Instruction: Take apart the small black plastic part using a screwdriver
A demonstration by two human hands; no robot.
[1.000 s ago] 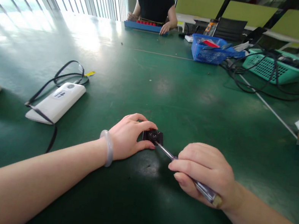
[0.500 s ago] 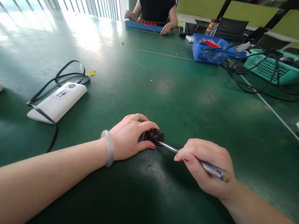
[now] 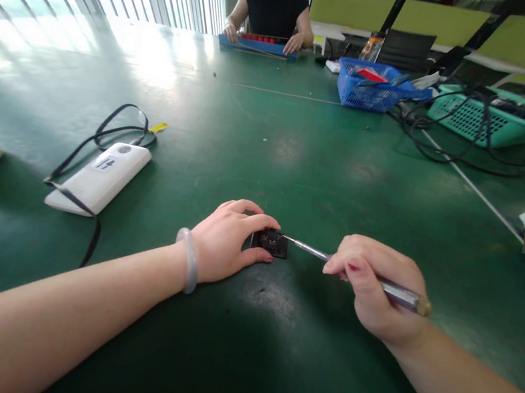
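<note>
A small black block-like part [image 3: 273,244] lies on the green table [image 3: 222,365]; its exact kind is too small to make out. My left hand [image 3: 232,238], with a pale bangle [image 3: 187,261] at the wrist, grips it between thumb and fingers from the left. In my right hand [image 3: 381,285] is a screwdriver [image 3: 307,248] with a thin metal shaft and a clear handle, my fingers wrapped round it. Its tip points left, at the far right corner of the black part. Whether the tip touches the part I cannot tell.
To the left lies a white power bank [image 3: 100,178] with a black strap [image 3: 94,241]. Farther off stand a blue basket [image 3: 367,93] and a teal basket [image 3: 483,124] with black cables [image 3: 420,133]. Across the table a person [image 3: 273,12] has both hands at a blue tray [image 3: 256,46].
My right hand has drawn back to the right with the screwdriver, its tip shifting from the black part's near middle to its far right corner. My left hand stays put.
</note>
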